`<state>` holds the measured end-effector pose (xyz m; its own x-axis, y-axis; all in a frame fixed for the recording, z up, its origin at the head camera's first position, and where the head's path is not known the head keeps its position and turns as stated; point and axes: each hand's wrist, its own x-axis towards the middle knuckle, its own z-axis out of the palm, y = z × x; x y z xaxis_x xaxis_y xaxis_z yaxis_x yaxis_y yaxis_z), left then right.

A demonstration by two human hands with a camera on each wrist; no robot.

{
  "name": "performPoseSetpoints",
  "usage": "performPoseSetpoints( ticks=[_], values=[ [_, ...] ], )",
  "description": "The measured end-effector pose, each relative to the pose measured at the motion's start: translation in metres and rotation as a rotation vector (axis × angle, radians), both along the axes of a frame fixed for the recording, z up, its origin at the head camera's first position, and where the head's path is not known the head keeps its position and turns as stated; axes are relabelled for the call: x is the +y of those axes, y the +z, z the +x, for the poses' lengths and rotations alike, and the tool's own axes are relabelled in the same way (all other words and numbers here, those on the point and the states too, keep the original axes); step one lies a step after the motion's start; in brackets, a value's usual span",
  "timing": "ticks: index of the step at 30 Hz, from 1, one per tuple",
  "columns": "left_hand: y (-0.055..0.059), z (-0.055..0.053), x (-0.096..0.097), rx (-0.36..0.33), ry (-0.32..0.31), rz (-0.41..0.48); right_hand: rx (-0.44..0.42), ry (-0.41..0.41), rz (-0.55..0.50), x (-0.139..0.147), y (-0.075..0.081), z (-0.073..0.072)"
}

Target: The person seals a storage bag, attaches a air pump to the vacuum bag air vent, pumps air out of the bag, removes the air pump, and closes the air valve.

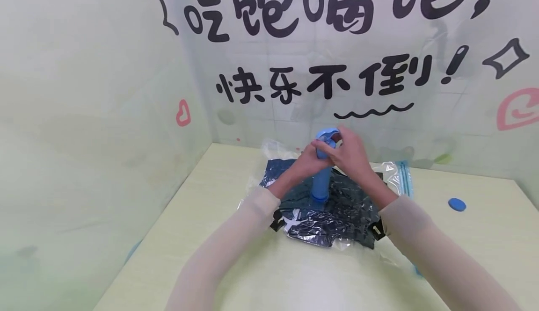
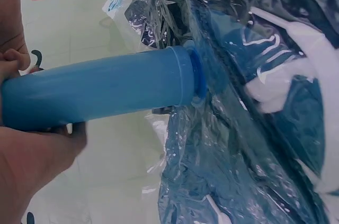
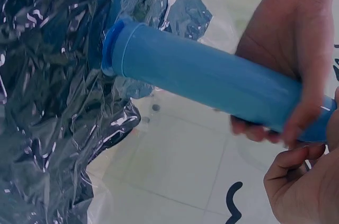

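Note:
A blue hand pump stands upright on a clear vacuum storage bag with dark folded contents. My left hand wraps round the upper part of the pump's barrel. At the top, my right hand curls its fingers round the pump's blue handle. The flanged lower end of the barrel meets the bag's surface in the left wrist view. From the right wrist view, the left hand's fingers cross the barrel beside the right hand.
A round blue cap lies on the pale table, right of the bag. Behind the table stands a wall sheet with black lettering, and another sheet borders the left side.

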<state>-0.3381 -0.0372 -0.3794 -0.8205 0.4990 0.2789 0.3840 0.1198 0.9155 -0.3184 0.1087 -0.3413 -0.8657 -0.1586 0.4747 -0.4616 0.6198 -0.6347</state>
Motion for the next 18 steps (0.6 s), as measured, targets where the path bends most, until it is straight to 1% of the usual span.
performPoseSetpoints(
  ticks=[3, 4, 5, 7, 9, 11, 13, 16, 18],
  values=[
    [-0.007, 0.000, -0.007, -0.037, -0.022, -0.164, -0.031, -0.009, -0.036, 0.000, -0.002, 0.001],
    [-0.010, 0.000, -0.010, -0.052, -0.026, -0.241, -0.036, -0.011, -0.043, -0.001, -0.003, 0.001],
    [-0.014, 0.000, -0.013, -0.047, -0.034, -0.316, -0.037, -0.011, -0.052, -0.001, -0.003, 0.001],
    [-0.022, 0.000, -0.019, -0.008, -0.044, -0.483, -0.036, -0.014, -0.070, -0.002, -0.004, 0.001],
    [-0.031, 0.001, -0.023, 0.052, -0.045, -0.645, -0.043, -0.023, -0.092, -0.003, -0.005, 0.002],
    [-0.040, 0.004, -0.025, 0.117, -0.028, -0.817, -0.051, -0.035, -0.106, -0.003, -0.006, 0.004],
    [-0.048, 0.008, -0.025, 0.132, -0.018, -0.960, -0.052, -0.044, -0.110, -0.004, -0.007, 0.005],
    [-0.055, 0.014, -0.023, 0.105, -0.008, -1.116, -0.034, -0.052, -0.092, -0.006, -0.009, 0.006],
    [-0.059, 0.016, -0.023, 0.079, -0.004, -1.153, -0.010, -0.057, -0.049, -0.006, -0.011, 0.007]
  ],
)
